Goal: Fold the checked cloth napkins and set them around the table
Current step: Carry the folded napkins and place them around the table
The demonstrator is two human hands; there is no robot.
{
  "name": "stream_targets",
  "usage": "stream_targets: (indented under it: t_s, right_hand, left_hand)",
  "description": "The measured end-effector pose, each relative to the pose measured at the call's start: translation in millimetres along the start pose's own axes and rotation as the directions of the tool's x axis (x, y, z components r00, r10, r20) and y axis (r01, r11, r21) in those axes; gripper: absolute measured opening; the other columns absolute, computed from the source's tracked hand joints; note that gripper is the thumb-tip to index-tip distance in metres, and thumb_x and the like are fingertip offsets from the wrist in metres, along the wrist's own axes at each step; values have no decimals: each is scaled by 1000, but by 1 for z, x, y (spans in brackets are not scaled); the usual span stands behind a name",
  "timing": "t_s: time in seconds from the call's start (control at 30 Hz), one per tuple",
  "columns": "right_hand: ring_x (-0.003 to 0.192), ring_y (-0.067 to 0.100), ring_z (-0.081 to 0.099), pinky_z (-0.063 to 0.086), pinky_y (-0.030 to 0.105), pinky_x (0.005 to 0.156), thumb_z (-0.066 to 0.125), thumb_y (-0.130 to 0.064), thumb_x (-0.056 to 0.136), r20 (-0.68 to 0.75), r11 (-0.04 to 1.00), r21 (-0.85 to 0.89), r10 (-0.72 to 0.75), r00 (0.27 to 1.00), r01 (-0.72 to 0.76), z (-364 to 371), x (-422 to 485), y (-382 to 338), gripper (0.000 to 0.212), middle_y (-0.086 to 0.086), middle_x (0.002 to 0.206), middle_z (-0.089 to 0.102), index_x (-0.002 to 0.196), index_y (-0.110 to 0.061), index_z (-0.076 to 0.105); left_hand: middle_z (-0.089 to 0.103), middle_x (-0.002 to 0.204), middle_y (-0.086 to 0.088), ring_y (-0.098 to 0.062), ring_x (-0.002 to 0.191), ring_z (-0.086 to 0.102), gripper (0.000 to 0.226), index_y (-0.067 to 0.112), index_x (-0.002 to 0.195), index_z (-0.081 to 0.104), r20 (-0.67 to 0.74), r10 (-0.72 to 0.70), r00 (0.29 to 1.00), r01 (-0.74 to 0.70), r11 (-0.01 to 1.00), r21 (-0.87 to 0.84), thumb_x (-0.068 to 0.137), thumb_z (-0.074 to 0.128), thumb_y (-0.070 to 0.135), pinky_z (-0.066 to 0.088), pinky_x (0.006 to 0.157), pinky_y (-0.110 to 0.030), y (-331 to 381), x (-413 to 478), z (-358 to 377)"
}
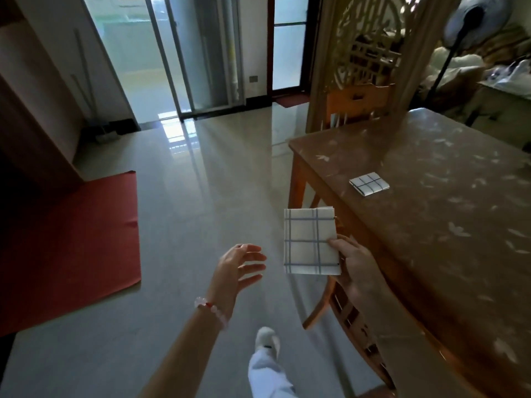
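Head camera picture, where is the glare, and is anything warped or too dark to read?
Head view: daylight through the sliding doors leaves white glare on the glossy floor; the wide lens bows the table edge and the door frames; the left cupboard sinks into shadow; the napkin in the right hand reads sharp.
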State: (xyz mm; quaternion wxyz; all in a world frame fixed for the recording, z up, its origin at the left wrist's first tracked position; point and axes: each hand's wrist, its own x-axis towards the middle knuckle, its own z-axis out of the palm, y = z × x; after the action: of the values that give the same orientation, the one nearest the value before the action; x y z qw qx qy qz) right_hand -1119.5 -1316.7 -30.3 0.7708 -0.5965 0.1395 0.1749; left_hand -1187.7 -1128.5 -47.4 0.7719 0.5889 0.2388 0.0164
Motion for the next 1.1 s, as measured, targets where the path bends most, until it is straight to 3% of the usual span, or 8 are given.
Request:
stream_targets:
  t_s: [0.1,0.27,0.43,0.6,0.73,0.93,1.1]
  right_hand:
    - [91,27,65,53,33,65,57,-12,88,-54,999,39,12,998,-9,11,49,-11,25,15,103,66,112,-7,58]
    - [86,26,63,50,33,64,57,-13,88,-132,999,52,19,991,-13,26,127,-36,15,15,98,65,102,-11,60]
    - [89,27,61,49,33,63,59,-15,86,-247,998,62,25,969,-9,24,184,-59,26,15,101,64,112,-9,60]
    - [81,22,60,45,30,61,55,-12,88,-325,992,124,24,945,17,6,217,-74,14,11,89,64,99,-11,63]
    - [79,25,62,51,37,69,55,-11,88,-432,984,173,51,900,28,-12,239,-79,15,12,86,65,99,-8,65]
    - [60,18,66,48,26,48,56,-8,88,-558,964,259,100,824,58,-33,274,-80,11,7,70,70,91,-7,66]
    - [70,24,64,47,29,53,56,-10,89,-684,942,330,193,703,62,-39,320,-78,12,11,77,68,95,-4,65]
  left_hand:
    - [69,84,-7,-22,79,64,30,10,88,62,43,-11,999,10,999,38,98,35,19,50,80,-38,19,57,10]
    - [68,84,-8,-22,78,63,29,9,88,63,120,-27,992,17,996,82,97,37,19,50,74,-35,53,149,30]
    - [71,79,-4,-18,74,66,29,9,88,64,234,-47,971,22,994,110,96,39,22,51,72,-31,76,223,62]
    - [69,79,-7,-19,71,65,28,8,86,64,304,-162,939,117,980,162,95,41,21,53,66,-29,82,287,105]
    - [67,87,-10,-23,79,63,28,6,91,62,362,-225,905,136,957,257,97,38,19,50,75,-33,80,332,141]
    - [68,84,-2,-16,72,63,17,11,92,62,498,-328,803,141,916,376,94,47,17,50,59,-25,67,396,205]
    - [65,87,-8,-20,75,61,11,9,100,60,579,-531,619,142,801,582,91,55,13,49,69,-31,56,447,254]
